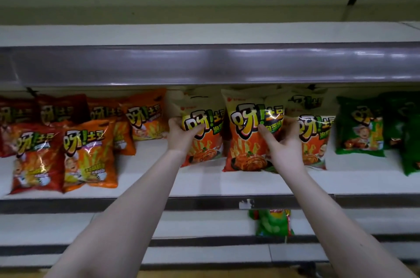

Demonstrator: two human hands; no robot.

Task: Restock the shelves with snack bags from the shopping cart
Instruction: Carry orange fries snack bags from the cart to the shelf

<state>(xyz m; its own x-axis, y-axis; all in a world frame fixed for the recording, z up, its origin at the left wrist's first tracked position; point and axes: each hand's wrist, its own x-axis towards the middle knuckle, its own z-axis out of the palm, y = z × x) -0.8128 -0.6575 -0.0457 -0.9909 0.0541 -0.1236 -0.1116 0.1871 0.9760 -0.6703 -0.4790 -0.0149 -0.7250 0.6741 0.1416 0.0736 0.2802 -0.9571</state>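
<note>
Both hands are reaching onto the shelf [204, 184]. The left hand [180, 136] is gripping the left cream bag [204, 148] by its left edge, thumb curling over the front. The right hand [284, 143] is gripping the middle cream bag [245, 148] on its right side, with the fingers going behind it, out of sight. Both bags are standing side by side on the shelf. The right cream bag [316, 132] is sitting partly behind the right hand. The rail [204, 64] above is hiding the far rows' tops; probably more cream bags back there. The orange bags [91, 152] and red bags [34, 157] are blurring at the left. The green bags [359, 127] are running off the right edge. The shelf lip is covering the top of the lower bag [272, 223].
</note>
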